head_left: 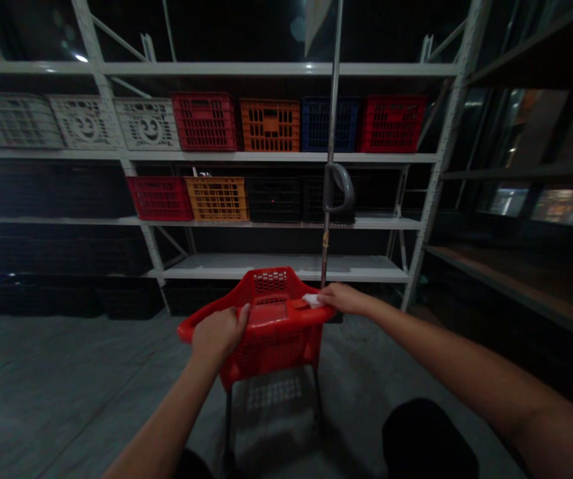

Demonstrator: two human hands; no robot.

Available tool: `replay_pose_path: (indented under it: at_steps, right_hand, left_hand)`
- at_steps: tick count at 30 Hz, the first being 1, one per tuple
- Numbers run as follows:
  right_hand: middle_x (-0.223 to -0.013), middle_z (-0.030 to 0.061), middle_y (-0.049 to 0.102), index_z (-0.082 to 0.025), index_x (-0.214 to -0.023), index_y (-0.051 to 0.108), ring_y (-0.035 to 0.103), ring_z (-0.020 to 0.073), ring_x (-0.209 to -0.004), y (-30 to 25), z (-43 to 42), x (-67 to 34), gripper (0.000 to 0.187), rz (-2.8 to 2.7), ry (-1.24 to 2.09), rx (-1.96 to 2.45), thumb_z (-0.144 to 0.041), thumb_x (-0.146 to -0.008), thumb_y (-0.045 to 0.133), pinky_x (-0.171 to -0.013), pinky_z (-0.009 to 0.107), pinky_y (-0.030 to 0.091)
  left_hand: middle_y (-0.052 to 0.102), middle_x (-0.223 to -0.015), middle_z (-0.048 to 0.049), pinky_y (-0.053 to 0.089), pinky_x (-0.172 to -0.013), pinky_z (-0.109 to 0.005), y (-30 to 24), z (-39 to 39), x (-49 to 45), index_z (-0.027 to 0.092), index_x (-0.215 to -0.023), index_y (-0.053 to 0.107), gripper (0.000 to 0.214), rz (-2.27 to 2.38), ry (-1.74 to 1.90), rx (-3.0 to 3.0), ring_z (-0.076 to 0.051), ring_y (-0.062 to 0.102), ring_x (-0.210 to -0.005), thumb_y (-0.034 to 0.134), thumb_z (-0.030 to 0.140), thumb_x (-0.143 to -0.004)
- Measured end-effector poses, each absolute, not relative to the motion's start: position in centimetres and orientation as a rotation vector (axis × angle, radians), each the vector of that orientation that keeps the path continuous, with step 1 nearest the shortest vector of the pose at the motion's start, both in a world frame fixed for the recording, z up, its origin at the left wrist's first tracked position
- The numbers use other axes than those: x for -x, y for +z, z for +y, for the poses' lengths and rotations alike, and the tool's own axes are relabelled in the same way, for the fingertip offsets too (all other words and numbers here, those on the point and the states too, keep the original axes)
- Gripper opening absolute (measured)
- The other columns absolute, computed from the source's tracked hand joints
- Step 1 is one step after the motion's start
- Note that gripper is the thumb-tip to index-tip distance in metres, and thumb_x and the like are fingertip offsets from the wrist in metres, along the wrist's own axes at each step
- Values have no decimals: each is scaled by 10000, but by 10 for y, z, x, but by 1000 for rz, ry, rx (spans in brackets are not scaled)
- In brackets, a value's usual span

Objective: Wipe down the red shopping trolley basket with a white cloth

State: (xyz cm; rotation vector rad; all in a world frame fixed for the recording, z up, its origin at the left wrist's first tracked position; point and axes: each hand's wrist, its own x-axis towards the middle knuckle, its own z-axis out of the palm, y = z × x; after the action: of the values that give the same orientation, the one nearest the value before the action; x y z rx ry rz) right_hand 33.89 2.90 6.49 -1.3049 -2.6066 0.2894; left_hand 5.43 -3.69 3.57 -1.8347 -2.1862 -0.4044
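Red plastic basket (277, 352) on thin black legs stands on the gray floor (66, 379), right in front of the person. The left hand (219, 334) curls over the near rim of the basket and holds on. The right hand (345, 299) reaches out to the far corner, with its fingers close together. The fingertips (327, 297) touch a white scrap (312, 301) on the rim, but it is hard to tell if they pinch it. A metal pole (330, 133) stands just behind the basket. White shelves (286, 157) hold red, orange, blue and black crates (204, 122).
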Motion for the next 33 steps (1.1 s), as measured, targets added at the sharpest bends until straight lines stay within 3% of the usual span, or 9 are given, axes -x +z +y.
replay_pose_path:
  at_steps: [2, 5, 8, 12, 15, 17, 19, 23, 33]
  right_hand:
    - [-966, 71, 672, -162, -997, 662, 601, 201, -911, 28, 14, -345, 395, -2258, 294, 1147, -325, -909, 313, -775, 298, 436]
    - [-1305, 55, 485, -218, -1184, 564, 331, 214, -1276, -32, -4, -335, 367, -1895, 155, 916, -308, -906, 343, -1015, 397, 301]
    - [-1404, 38, 346, -225, -1213, 538, 172, 202, -1343, -67, -7, -311, 366, -1671, 102, 866, -282, -908, 343, -1069, 444, 210]
    - [-1429, 86, 288, -142, -1292, 444, 160, 211, -1345, -62, 17, -296, 456, -1296, 210, 935, -338, -902, 310, -1079, 429, 182]
    - [-1307, 127, 469, -115, -1182, 540, 374, 249, -1245, -41, 49, -312, 462, -1030, 641, 967, -398, -851, 387, -1006, 388, 311]
    - [-1068, 138, 637, -107, -995, 631, 564, 264, -1028, -28, 71, -328, 375, -980, 971, 959, -388, -790, 491, -859, 367, 435]
    - [-813, 121, 691, -107, -805, 657, 641, 242, -782, -18, 89, -341, 255, -1015, 1168, 941, -334, -725, 574, -701, 337, 487]
    - [-599, 67, 657, -122, -663, 636, 610, 173, -553, -11, 100, -345, 150, -1047, 1297, 900, -270, -663, 615, -548, 268, 462]
    - [-506, -24, 548, -142, -579, 580, 430, 86, -455, -48, 39, -333, 307, -990, 1012, 863, -436, -663, 588, -448, 203, 288]
  left_hand:
    - [672, -750, -154, 437, -614, -343, 34, -36, -56, 132, -803, 654, 743, -2183, -402, 1836, -277, 636, -738, 64, 585, -819]
    - [672, -737, -149, 436, -589, -349, 32, -33, -62, 141, -807, 655, 759, -2173, -394, 1816, -286, 637, -720, 37, 583, -820]
    - [670, -723, -148, 438, -589, -359, 30, -30, -70, 146, -788, 649, 754, -2141, -375, 1805, -294, 637, -715, 38, 588, -820]
    - [668, -712, -150, 439, -595, -363, 30, -29, -80, 136, -793, 636, 740, -2091, -348, 1818, -298, 638, -715, 48, 585, -824]
    - [666, -700, -144, 438, -593, -369, 30, -30, -81, 138, -803, 631, 739, -2069, -342, 1834, -302, 638, -703, 43, 585, -824]
    - [665, -697, -143, 438, -603, -370, 31, -30, -81, 139, -794, 631, 742, -2071, -338, 1830, -298, 638, -704, 44, 593, -821]
    - [666, -703, -146, 437, -609, -367, 31, -28, -80, 140, -788, 632, 746, -2084, -336, 1815, -295, 638, -711, 47, 602, -816]
    - [668, -715, -144, 432, -599, -357, 31, -22, -77, 142, -806, 636, 749, -2094, -344, 1796, -293, 637, -717, 38, 593, -820]
    - [675, -772, -125, 417, -634, -337, 34, -6, -44, 165, -868, 634, 705, -2038, -287, 1920, -277, 632, -782, 53, 563, -836]
